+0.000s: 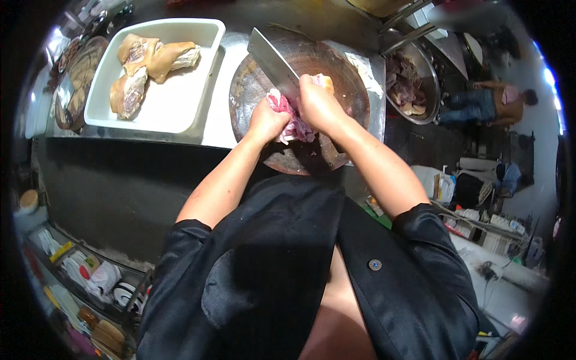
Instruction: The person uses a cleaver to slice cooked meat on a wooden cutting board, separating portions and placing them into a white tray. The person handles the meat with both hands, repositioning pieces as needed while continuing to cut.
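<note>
My right hand (317, 103) is closed around the handle end of a broad steel cleaver (273, 58), whose blade points up and to the left. Beside it, my left hand (268, 118) grips a piece of raw red meat (298, 128). Both hands are over a round wooden chopping block (245, 96). Part of the meat and the cleaver's lower edge are hidden by my fingers. Just beyond my right hand, a pale piece with skin (324, 82) shows; whether it joins the red meat I cannot tell.
Left of the block, a white plastic tray (173, 105) holds skin-on meat pieces (162, 58). A crumpled white cloth or bag (364, 74) lies at the block's right. Farther right is a metal bowl (435, 101) of meat. A person (490, 103) stands in the background.
</note>
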Available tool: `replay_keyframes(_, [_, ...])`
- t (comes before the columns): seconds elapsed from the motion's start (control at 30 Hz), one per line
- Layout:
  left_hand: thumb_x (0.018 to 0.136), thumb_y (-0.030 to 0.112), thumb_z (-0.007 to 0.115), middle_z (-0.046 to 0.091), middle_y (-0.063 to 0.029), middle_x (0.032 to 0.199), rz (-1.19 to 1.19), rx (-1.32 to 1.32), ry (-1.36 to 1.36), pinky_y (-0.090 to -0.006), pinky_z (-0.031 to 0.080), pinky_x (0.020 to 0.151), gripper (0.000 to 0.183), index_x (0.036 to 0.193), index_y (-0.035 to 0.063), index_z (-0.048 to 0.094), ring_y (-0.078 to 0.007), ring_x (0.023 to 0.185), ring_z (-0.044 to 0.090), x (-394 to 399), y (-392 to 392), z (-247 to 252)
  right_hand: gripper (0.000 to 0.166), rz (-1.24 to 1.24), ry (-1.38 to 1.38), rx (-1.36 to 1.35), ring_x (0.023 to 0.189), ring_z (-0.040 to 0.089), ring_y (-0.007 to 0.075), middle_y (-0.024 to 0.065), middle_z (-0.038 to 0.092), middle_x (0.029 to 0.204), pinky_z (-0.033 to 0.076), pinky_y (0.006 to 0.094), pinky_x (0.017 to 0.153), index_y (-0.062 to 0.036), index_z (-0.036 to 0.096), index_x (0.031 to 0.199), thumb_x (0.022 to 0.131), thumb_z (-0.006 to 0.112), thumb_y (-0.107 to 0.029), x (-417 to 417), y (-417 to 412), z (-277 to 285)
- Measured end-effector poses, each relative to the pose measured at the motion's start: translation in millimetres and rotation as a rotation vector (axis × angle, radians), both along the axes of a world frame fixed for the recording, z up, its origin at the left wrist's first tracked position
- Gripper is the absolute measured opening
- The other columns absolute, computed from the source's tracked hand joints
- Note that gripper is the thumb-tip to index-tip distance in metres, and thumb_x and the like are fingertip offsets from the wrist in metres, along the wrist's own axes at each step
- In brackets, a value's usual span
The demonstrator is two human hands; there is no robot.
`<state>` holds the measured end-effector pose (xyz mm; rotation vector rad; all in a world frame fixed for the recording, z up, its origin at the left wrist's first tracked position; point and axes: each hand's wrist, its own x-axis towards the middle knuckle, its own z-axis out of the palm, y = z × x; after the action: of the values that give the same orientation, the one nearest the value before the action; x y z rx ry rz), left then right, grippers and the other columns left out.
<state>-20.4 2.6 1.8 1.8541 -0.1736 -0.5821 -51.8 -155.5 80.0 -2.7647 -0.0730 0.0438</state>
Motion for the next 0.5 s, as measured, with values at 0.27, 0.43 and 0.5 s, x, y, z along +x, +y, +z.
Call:
replay_keyframes(0.27, [0.075,0.014,0.074,0.071,-0.0203,0.103,0.281,-0.165,0.102,-0.0370,0.054,0.087,0.056,0.123,-0.0090,0.055,-0.0283,0.094,0.070,-17,10,-36,0.033,-0.261,0.300,0.198,0.097,0.065,0.0496,0.0330,0.066,0.101,0.052,0.0476,0.081,0.0030,0.049,0.109,0.090,0.069,-0.014,-51,-34,34])
replay_keyframes(0.43, [0.074,0.017,0.075,0.063,-0.0259,0.118,0.243,-0.031,-0.038,-0.0425,0.048,0.101,0.052,0.117,-0.0064,0.057,-0.0373,0.113,0.063,-14,12,-26,0.037,-0.126,0.304,0.087,0.104,0.065,0.0482,0.0334,0.066,0.104,0.053,0.0495,0.085,0.0044,0.049,0.113,0.090,0.070,-0.016,-44,-32,44])
replay_keyframes(0.5, [0.073,0.016,0.075,0.062,-0.0261,0.119,0.224,-0.055,-0.059,-0.0436,0.047,0.102,0.051,0.116,-0.0058,0.057,-0.0391,0.114,0.061,-11,13,-30,0.035,-0.026,0.332,0.051,0.102,0.066,0.0481,0.0315,0.067,0.101,0.053,0.0494,0.084,0.0031,0.049,0.111,0.090,0.070,-0.016,-47,-45,43])
